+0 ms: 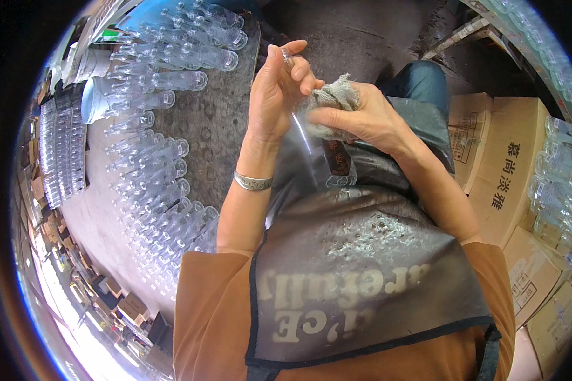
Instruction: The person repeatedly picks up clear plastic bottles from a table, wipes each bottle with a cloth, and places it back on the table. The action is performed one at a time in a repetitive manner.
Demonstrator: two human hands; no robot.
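Note:
A clear glass bottle (311, 149) lies slantwise over my lap, its narrow neck up and its base toward my apron. My left hand (274, 92), with a metal bangle at the wrist, has its fingers curled round the neck. In my right hand (368, 120) is a bunched grey cloth (335, 101), pressed against the bottle's upper part by the thumb and fingers. The cloth and fingers hide part of the glass. A dark patch with reddish marks shows at the lower body; whether it is on the bottle or behind it I cannot tell.
Rows of clear glass bottles (162, 165) stand on the left, curving around a dark board (200, 120). Cardboard boxes (505, 165) stand at my right, with more bottles (562, 171) beyond. A dark apron (362, 286) with whitish stains covers my front.

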